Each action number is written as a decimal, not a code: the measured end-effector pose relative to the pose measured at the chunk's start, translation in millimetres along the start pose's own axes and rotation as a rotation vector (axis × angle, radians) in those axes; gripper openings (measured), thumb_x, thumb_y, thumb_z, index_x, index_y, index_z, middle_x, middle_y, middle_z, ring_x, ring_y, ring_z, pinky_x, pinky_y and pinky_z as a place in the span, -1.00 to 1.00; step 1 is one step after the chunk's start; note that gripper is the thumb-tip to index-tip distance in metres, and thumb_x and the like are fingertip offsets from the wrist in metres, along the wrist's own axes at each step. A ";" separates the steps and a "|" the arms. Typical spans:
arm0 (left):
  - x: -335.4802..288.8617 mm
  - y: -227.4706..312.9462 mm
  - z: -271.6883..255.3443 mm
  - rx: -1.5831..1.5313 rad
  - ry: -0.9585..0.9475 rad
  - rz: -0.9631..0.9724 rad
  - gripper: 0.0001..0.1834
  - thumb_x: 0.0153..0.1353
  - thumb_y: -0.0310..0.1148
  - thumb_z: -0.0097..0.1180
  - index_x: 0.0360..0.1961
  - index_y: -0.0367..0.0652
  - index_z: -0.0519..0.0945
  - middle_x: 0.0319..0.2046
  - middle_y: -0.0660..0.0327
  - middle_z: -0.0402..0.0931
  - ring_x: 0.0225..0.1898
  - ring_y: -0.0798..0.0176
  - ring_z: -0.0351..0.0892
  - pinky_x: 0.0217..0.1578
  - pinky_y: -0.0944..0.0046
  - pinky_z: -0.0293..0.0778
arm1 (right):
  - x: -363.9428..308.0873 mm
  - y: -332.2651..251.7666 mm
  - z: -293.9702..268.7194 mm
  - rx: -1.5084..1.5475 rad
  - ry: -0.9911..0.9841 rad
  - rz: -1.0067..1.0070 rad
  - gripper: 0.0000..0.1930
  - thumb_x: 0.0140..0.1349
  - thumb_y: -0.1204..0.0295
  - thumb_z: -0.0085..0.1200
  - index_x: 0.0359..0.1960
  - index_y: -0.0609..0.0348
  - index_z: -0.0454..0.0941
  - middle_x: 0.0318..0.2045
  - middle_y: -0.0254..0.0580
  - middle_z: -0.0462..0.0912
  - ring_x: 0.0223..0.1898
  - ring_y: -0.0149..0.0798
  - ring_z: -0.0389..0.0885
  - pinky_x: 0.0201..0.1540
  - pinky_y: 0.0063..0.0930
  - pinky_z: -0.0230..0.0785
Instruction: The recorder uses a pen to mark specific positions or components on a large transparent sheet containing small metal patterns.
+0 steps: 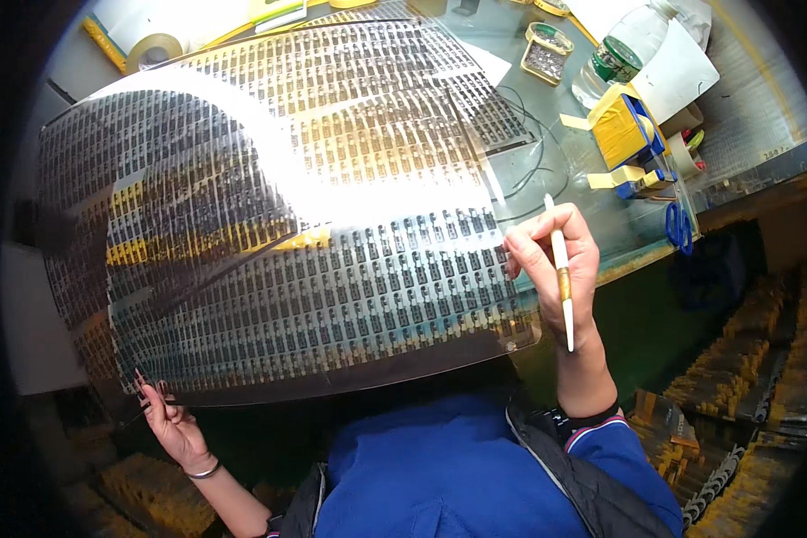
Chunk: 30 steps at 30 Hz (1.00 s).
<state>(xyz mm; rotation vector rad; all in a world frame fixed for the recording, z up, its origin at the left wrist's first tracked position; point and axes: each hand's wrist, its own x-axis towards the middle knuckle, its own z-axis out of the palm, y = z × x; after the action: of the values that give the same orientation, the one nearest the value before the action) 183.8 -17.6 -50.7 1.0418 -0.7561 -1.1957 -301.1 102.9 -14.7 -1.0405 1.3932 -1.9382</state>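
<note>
Lower left of frame: left hand (179,435), fingers pinching edge of big see-through sheet (394,278) with rows of little dark shapes. Sheet fills middle. Right of middle: right hand (580,269), fingers holding white pen (564,285), near sheet's edge. Upper right: clear bottle (617,59).

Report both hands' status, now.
Left hand: fingertips at the patterned sheet's near left corner; grip cannot be told.
Right hand: closed, holding a white pen-like tool.
</note>
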 end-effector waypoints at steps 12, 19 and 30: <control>-16.5 2.9 33.8 -0.006 0.095 -0.033 -0.83 0.40 -0.26 0.00 -0.08 -0.04 0.52 -0.48 0.36 0.52 -0.72 0.68 0.21 -0.78 0.68 0.10 | -0.6 2.7 -8.6 -0.086 0.049 0.007 -0.84 0.23 0.66 0.10 -0.34 0.18 0.35 -0.47 -0.20 0.59 -0.55 -0.49 0.49 -0.46 -0.62 0.38; -22.7 2.5 33.3 -0.071 0.092 -0.044 -0.87 0.39 -0.31 0.01 -0.13 -0.06 0.52 -0.58 0.43 0.44 -0.71 0.64 0.30 -0.79 0.66 0.14 | -0.4 2.4 -9.8 -0.100 0.037 0.028 -0.82 0.24 0.65 0.09 -0.34 0.13 0.33 -0.44 -0.20 0.59 -0.50 -0.49 0.49 -0.44 -0.62 0.39; -24.7 -6.6 26.1 -0.113 0.035 -0.032 -0.86 0.41 -0.29 -0.02 -0.15 -0.08 0.52 -0.59 0.40 0.45 -0.76 0.63 0.25 -0.80 0.66 0.12 | 0.6 2.3 -17.8 -0.056 0.004 0.053 -0.84 0.25 0.62 0.09 -0.35 0.13 0.34 -0.45 -0.22 0.58 -0.47 -0.44 0.52 -0.40 -0.58 0.41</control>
<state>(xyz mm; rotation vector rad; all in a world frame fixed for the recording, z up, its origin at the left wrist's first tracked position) 152.2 -0.1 -46.0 0.9820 -0.6395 -1.2302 -316.2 111.2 -19.8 -1.0153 1.4707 -1.8735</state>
